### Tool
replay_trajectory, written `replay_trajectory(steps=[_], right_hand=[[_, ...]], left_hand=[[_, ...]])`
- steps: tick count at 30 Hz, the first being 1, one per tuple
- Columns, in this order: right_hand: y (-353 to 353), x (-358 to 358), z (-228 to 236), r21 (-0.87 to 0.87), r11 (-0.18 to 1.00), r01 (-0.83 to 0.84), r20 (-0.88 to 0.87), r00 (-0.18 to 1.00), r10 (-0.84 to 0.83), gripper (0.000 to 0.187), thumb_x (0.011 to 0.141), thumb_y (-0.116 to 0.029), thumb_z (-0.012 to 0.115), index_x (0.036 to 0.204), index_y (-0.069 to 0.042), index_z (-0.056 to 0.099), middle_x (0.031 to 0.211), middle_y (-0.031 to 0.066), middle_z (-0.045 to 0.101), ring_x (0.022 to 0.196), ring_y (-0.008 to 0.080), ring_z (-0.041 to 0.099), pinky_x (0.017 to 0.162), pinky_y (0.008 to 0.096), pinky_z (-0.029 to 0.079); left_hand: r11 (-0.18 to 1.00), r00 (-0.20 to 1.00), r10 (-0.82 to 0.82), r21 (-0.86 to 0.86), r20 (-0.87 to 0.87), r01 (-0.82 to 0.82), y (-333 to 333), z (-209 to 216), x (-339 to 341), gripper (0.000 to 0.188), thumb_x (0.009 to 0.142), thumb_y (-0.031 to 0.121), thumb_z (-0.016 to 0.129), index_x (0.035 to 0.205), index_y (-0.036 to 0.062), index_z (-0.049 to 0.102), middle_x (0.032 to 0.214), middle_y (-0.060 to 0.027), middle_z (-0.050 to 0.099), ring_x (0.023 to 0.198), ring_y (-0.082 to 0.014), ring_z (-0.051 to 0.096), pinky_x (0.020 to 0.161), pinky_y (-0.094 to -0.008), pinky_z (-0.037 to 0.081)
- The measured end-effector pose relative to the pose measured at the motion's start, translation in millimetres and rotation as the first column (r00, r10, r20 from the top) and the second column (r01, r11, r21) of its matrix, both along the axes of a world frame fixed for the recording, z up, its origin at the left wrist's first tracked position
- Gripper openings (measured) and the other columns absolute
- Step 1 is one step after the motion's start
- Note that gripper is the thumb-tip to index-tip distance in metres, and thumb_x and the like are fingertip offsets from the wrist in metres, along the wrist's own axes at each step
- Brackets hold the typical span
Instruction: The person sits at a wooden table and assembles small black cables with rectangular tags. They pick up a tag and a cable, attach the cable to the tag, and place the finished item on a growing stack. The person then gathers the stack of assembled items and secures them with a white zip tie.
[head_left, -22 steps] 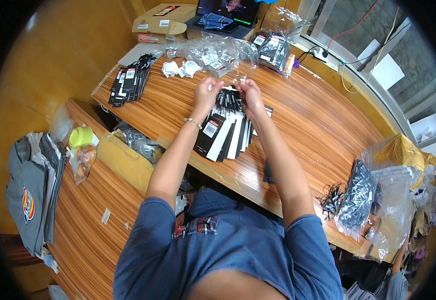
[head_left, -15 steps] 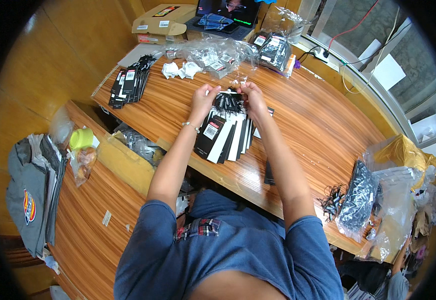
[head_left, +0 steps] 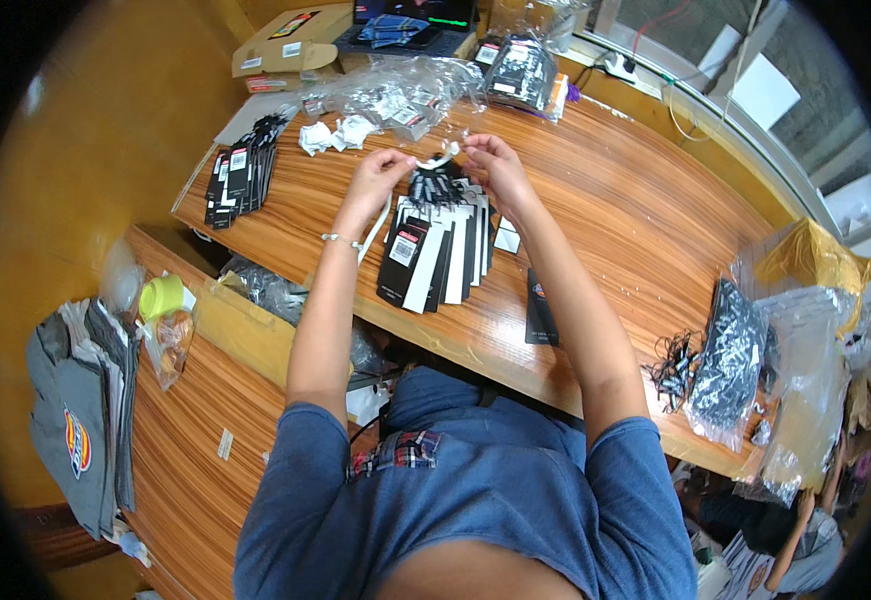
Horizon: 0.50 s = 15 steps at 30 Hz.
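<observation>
At the top of a fanned bundle of black and white hang tags (head_left: 436, 250), my left hand (head_left: 379, 178) and my right hand (head_left: 496, 168) face each other with pinched fingers. A white strip (head_left: 438, 160), perhaps tape or ribbon, stretches between them in a curve over the gathered black tag strings (head_left: 436, 186). One length of it drops past my left wrist toward the table edge. The strip's right end is bunched at my right fingertips. Below my right wrist lies a single black tag (head_left: 542, 312), with a small white-faced tag (head_left: 507, 235) beside the bundle.
Another stack of black tags (head_left: 241, 180) lies at the left, near crumpled white paper (head_left: 336, 135). Clear plastic bags (head_left: 406, 95) and a cardboard box (head_left: 291, 50) are at the back. Black strings (head_left: 674, 370) and a filled bag (head_left: 731, 355) sit right. Folded grey clothes (head_left: 76, 420) are far left.
The white strip now shows as a raised curve, with a length hanging by my left wrist. My hands have moved slightly apart. The whole view has shifted a little.
</observation>
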State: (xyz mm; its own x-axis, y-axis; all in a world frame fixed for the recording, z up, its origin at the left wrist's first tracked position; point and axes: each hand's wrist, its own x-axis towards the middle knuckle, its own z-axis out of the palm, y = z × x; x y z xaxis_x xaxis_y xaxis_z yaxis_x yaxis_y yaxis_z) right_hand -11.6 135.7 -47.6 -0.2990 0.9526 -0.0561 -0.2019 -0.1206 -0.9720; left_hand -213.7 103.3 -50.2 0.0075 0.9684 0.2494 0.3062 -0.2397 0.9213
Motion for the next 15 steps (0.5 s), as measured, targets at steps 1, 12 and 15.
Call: replay_trajectory(steps=[1, 12, 15], right_hand=[[-2, 7, 4, -0.01, 0.998, 0.058, 0.026, 0.998, -0.058, 0.014, 0.086, -0.016, 0.05, 0.098, -0.011, 0.053, 0.098, -0.0002, 0.055, 0.081, 0.0101, 0.052, 0.068, 0.0251, 0.04], [-193, 175, 20, 0.102, 0.945, 0.312, 0.118, 0.939, -0.323, 0.012, 0.087, -0.012, 0.052, 0.09, -0.001, 0.057, 0.079, 0.0035, 0.058, 0.075, 0.0094, 0.054, 0.069, 0.0221, 0.044], [-231, 235, -9, 0.246, 0.835, 0.491, 0.379, 0.744, -0.55, 0.012, 0.086, -0.011, 0.052, 0.087, 0.0, 0.056, 0.077, 0.0026, 0.056, 0.074, 0.0087, 0.052, 0.067, 0.0217, 0.042]], left_hand=[[0.999, 0.999, -0.012, -0.052, 0.031, 0.014, 3, 0, 2, 0.018, 0.082, 0.019, 0.06, 0.084, 0.0006, 0.063, 0.071, 0.0003, 0.058, 0.069, -0.0075, 0.05, 0.066, -0.0216, 0.041], [0.971, 0.998, -0.052, -0.234, 0.022, 0.056, -8, 11, -17, 0.021, 0.088, 0.023, 0.053, 0.086, 0.0039, 0.061, 0.062, 0.0063, 0.044, 0.053, -0.0021, 0.035, 0.047, -0.0173, 0.028], [0.957, 0.994, -0.094, -0.27, 0.049, 0.104, -21, 18, -12, 0.019, 0.088, 0.022, 0.053, 0.09, 0.0044, 0.06, 0.064, 0.0062, 0.045, 0.055, -0.0017, 0.035, 0.049, -0.0168, 0.029]])
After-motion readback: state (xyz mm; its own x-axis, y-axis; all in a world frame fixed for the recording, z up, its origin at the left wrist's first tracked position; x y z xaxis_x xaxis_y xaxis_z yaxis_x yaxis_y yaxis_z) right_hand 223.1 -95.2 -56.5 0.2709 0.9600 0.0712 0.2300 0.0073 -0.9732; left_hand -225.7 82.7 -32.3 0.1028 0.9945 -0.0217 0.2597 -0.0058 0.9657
